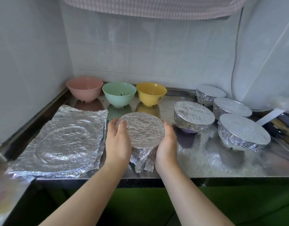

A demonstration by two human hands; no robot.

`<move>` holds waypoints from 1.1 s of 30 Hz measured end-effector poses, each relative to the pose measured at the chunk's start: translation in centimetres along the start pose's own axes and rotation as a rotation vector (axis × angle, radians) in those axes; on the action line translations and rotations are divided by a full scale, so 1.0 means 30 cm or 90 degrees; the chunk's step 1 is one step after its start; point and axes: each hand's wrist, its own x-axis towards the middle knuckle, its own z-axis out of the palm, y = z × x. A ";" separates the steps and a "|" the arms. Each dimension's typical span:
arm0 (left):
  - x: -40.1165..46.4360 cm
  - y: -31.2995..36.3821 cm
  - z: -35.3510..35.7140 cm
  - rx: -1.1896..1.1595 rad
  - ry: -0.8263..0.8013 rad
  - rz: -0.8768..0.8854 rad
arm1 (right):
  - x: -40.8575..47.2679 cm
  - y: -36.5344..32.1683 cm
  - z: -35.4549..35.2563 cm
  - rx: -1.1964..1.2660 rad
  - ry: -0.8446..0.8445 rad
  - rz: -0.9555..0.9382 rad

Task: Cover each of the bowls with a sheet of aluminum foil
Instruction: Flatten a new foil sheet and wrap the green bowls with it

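Underneath it all, a shiny stainless-steel countertop (205, 162) set into a white-tiled corner. At nine o'clock on it, a flat stack of crinkled aluminum foil sheets (62, 144), a bowl-rim ring pressed into the top one. From two to three o'clock, four foil-covered bowls: one near centre (194, 117), one at the back (209, 94), one beside it (231, 107), one nearest the front edge (243, 131) — all wrapped tight over the rim. Across eleven to twelve o'clock, three bare bowls in a row: a pink plastic bowl (84, 88), a mint-green plastic bowl (119, 94), a yellow plastic bowl (151, 93), none covered yet.

At dead centre, near the front edge, the bowl in hand (144, 132), foil already smooth across its mouth, loose pleats hanging at six o'clock. Left hand (118, 141) cupped round its nine-o'clock side, thumb lying on the foil top at the rim. Right hand (166, 144) curved round the three-o'clock side, fingers hidden behind the wall.

Likely light, an empty plastic shell under thin foil. Foil soft, easily torn or dented — best pressed along the rim and side wall, never on the drumhead top. Loose skirt at six o'clock probably next for crimping inward. Wrapped sides probably a little slick; both palms low on the wall for any lift.
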 end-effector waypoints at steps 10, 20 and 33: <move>0.119 0.087 -0.054 0.064 -0.116 0.055 | -0.189 -0.086 -0.103 -0.216 -0.044 -0.087; 0.077 0.028 -0.042 0.063 -0.122 0.022 | -0.160 -0.086 -0.023 -0.258 -0.060 -0.051; 0.128 0.100 -0.030 0.267 -0.169 0.117 | -0.091 -0.185 -0.215 -0.502 -0.333 -0.025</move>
